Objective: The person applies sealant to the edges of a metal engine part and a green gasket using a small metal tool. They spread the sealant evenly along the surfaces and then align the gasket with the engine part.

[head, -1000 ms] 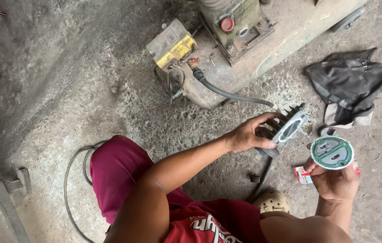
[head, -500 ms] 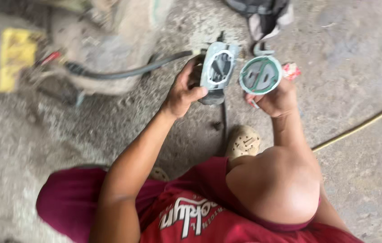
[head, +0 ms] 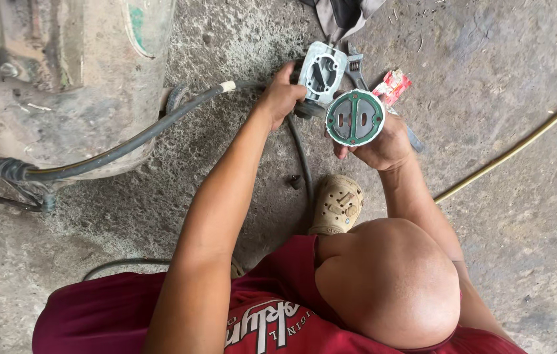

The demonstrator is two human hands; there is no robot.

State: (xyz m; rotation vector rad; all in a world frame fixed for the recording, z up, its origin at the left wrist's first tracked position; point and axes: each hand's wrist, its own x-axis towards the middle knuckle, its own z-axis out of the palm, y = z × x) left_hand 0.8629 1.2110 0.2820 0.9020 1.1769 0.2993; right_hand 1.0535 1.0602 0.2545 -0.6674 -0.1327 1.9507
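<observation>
**A:** Since a second ago you have lifted both parts off the floor and brought them side by side, so each inner face now looks up at you; half a second back they sat about the same way. Your left hand [head: 282, 98] has its fingers wrapped shut around the metal housing [head: 322, 73], and your right hand [head: 378, 145] pinches the round plate [head: 355, 117] from below, fingers closed on its edge.

**B:** Where do they sit?

**A:** Take the tan shoe [head: 336, 204] as your mark: both parts are held in the air just above it, the plate touching or nearly touching the housing's lower right corner. I cannot tell which.

**B:** What are they made of?

**A:** The housing is pale cast metal, squarish, with a dark shaped opening. The plate is a flat disc, dark grey with a green gasket ring and a cross bar that splits it into 2 halves. A black rubber hose [head: 127, 141] runs left of the shoe toward the grimy tank [head: 95, 78]; the concrete floor [head: 521, 249] is rough and dusty.
</observation>
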